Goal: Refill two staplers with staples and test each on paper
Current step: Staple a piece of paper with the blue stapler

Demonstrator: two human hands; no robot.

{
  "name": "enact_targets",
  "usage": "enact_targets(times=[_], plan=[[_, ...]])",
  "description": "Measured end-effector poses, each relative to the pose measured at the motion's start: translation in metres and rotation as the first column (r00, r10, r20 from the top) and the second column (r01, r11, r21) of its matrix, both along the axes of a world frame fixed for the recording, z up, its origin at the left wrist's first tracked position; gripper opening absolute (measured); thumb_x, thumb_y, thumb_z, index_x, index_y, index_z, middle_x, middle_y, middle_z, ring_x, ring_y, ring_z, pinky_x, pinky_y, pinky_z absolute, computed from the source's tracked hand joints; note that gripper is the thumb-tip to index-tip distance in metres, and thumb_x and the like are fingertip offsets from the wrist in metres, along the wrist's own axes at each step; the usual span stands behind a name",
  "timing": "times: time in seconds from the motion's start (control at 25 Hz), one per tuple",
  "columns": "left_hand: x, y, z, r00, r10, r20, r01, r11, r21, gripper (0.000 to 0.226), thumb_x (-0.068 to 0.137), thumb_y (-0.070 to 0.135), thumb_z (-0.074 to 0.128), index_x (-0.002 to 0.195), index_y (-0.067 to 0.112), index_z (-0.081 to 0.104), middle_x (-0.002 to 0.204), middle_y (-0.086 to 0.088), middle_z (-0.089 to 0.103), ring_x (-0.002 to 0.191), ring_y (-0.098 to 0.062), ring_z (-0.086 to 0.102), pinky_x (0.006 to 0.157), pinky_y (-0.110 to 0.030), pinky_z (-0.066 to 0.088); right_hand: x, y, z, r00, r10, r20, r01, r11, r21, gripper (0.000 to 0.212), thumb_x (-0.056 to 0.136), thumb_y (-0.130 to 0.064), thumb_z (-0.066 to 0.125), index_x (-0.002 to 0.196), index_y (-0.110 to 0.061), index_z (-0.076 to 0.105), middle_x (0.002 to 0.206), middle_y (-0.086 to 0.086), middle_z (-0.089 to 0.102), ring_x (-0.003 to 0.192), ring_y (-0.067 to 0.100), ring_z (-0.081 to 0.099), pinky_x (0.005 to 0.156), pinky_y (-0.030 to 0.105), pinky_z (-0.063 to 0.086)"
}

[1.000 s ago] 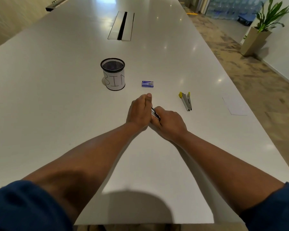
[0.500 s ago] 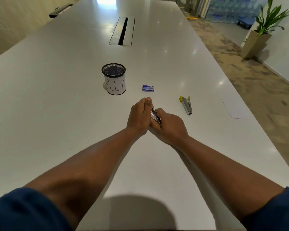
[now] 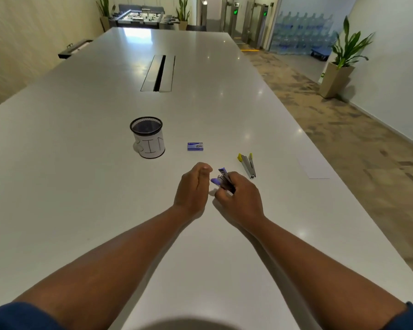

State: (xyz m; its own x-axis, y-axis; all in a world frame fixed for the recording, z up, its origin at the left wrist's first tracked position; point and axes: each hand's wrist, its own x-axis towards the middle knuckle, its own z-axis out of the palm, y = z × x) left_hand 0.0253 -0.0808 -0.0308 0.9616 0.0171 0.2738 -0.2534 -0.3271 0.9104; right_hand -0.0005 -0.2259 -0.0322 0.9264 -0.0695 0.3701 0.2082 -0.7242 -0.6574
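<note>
My right hand grips a purple stapler just above the white table, its purple end pointing up and left. My left hand hovers a little to the left of the stapler, fingers loosely curled, holding nothing I can see. A yellow stapler lies on the table to the right of my hands. A small blue staple box lies beyond my hands. A white sheet of paper lies near the table's right edge.
A black mesh cup wrapped in paper marked "BIN" stands at the left beyond my hands. A cable slot runs along the table's middle further back. The table's right edge drops to carpeted floor with a potted plant.
My left hand has come off the purple stapler and moved left, so the stapler now shows in my right hand. The camera has tilted upward.
</note>
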Motion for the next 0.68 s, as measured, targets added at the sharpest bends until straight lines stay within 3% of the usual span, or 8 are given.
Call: enact_targets(times=[0.12,0.2,0.28,0.36,0.48,0.6,0.68], plan=[[-0.005,-0.035,0.005,0.997,-0.049,-0.056,0.041,0.989,-0.141,0.034,0.097,0.035,0.034,0.097,0.02,0.065,0.07,0.002,0.06,0.066,-0.011,0.055,0.064,-0.022,0.043,-0.004,-0.029,0.006,0.997,-0.078,-0.013,0.078,0.995,0.062,0.005,0.074,-0.021,0.056,0.074,-0.02,0.051,0.073,-0.006,0.064,0.067,0.016,0.056,0.058,0.036,0.048],[-0.006,-0.064,0.009,0.992,-0.116,-0.05,0.107,0.982,-0.154,0.033,0.096,0.035,0.035,0.093,0.023,0.065,0.068,0.001,0.061,0.064,-0.01,0.056,0.062,-0.022,0.045,-0.007,-0.061,0.012,0.989,-0.146,-0.002,0.146,0.987,0.071,0.003,0.074,-0.018,0.054,0.075,-0.017,0.051,0.075,-0.006,0.064,0.068,0.018,0.057,0.058,0.037,0.047],[-0.004,-0.089,0.014,0.98,-0.196,-0.045,0.19,0.975,-0.117,0.031,0.097,0.033,0.038,0.091,0.024,0.067,0.071,0.0,0.065,0.068,-0.014,0.063,0.066,-0.028,0.049,-0.008,-0.093,0.017,0.98,-0.199,-0.011,0.199,0.975,0.098,0.004,0.075,-0.016,0.055,0.078,-0.018,0.052,0.081,-0.011,0.07,0.073,0.013,0.061,0.061,0.034,0.049],[0.004,-0.114,0.02,0.959,-0.275,-0.066,0.274,0.961,-0.031,0.026,0.099,0.032,0.044,0.09,0.023,0.067,0.077,0.0,0.069,0.075,-0.019,0.069,0.07,-0.034,0.051,-0.008,-0.125,0.021,0.969,-0.244,-0.038,0.247,0.959,0.142,0.008,0.077,-0.015,0.056,0.082,-0.021,0.054,0.088,-0.031,0.071,0.083,0.0,0.064,0.066,0.017,0.047],[0.022,-0.153,0.021,0.935,-0.347,-0.077,0.354,0.925,0.139,0.016,0.098,0.024,0.055,0.086,0.022,0.064,0.073,0.009,0.065,0.067,-0.006,0.059,0.066,-0.028,0.044,-0.012,-0.166,0.024,0.952,-0.295,-0.081,0.304,0.94,0.155,0.012,0.079,-0.015,0.057,0.088,-0.022,0.058,0.088,-0.048,0.063,0.088,-0.015,0.06,0.066,0.005,0.039],[0.04,-0.194,0.015,0.915,-0.381,-0.129,0.402,0.875,0.268,0.012,0.095,0.029,0.061,0.103,0.023,0.067,0.098,0.005,0.069,0.091,-0.014,0.065,0.078,-0.027,0.043,-0.01,-0.2,0.025,0.922,-0.372,-0.106,0.387,0.895,0.224,0.011,0.077,-0.023,0.058,0.087,-0.021,0.06,0.09,-0.021,0.072,0.083,0.003,0.063,0.07,0.022,0.047],[0.052,-0.217,0.005,0.904,-0.398,-0.156,0.426,0.808,0.407,0.039,0.097,0.039,0.06,0.131,0.018,0.06,0.131,-0.006,0.062,0.12,-0.025,0.058,0.097,-0.034,0.043,-0.008,-0.218,0.022,0.905,-0.403,-0.136,0.425,0.845,0.323,0.012,0.075,-0.031,0.055,0.085,-0.026,0.059,0.082,-0.015,0.066,0.075,0.005,0.059,0.068,0.023,0.044]])
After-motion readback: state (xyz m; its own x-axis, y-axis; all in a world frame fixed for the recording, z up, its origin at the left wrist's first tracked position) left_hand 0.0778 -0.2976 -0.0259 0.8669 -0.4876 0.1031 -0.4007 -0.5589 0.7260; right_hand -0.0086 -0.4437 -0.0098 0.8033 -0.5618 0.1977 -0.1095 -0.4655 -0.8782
